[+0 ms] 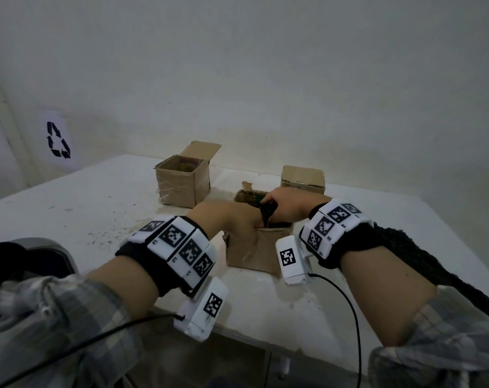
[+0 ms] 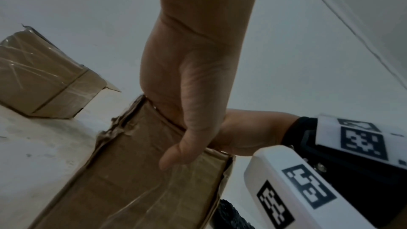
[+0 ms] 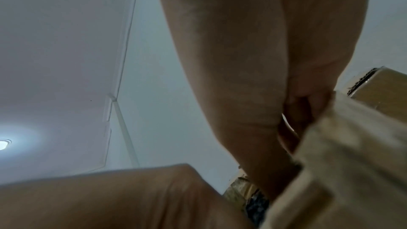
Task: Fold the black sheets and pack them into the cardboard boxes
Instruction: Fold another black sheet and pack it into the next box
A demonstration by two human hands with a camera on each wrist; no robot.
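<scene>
A small open cardboard box (image 1: 254,252) stands mid-table in the head view. My left hand (image 1: 237,219) holds its front wall, fingers inside and thumb outside on the cardboard (image 2: 143,180). My right hand (image 1: 285,205) reaches into the box from the right and pinches a bunched black sheet (image 1: 267,212) at the opening. How much of the sheet is inside is hidden. Another black mesh sheet (image 1: 405,247) lies draped over my right forearm. In the right wrist view, the right hand (image 3: 253,93) is close to the box wall (image 3: 341,163).
An open cardboard box (image 1: 181,180) with a raised flap stands at the back left. A closed box (image 1: 303,179) sits at the back right. The white table (image 1: 70,208) ends close to my body. A grey object (image 1: 47,253) stands at the left.
</scene>
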